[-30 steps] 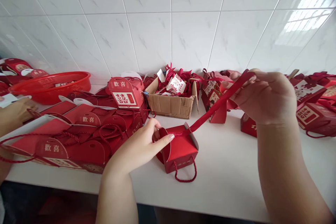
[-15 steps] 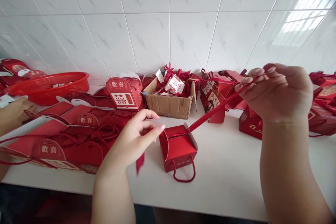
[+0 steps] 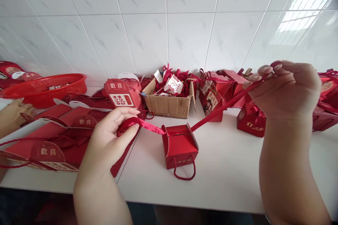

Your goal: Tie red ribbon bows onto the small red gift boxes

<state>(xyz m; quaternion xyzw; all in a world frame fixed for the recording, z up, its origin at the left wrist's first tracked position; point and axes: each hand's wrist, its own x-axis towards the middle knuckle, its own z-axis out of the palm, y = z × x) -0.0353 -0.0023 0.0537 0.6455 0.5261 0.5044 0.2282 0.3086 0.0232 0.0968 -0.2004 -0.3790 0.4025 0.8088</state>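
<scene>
A small red gift box (image 3: 180, 146) with a twisted cord handle (image 3: 185, 178) hanging at its front stands on the white table. Through its top runs a red ribbon (image 3: 219, 112), coming out on both sides. My left hand (image 3: 113, 133), left of the box, pinches one ribbon end between thumb and fingers. Higher up at the right, my right hand (image 3: 285, 81) grips the other end. Both ribbon lengths are stretched out from the box.
Behind stands a cardboard box (image 3: 167, 106) of ribbons and tags. Red gift boxes (image 3: 50, 151) crowd the left, beside a red plastic basin (image 3: 71, 86) and another person's hand (image 3: 16, 116). More red boxes (image 3: 250, 123) stand at the right against the tiled wall.
My left hand has moved left, away from the box, and now holds the ribbon's left end drawn out sideways. My right hand still holds its end, slightly farther right.
</scene>
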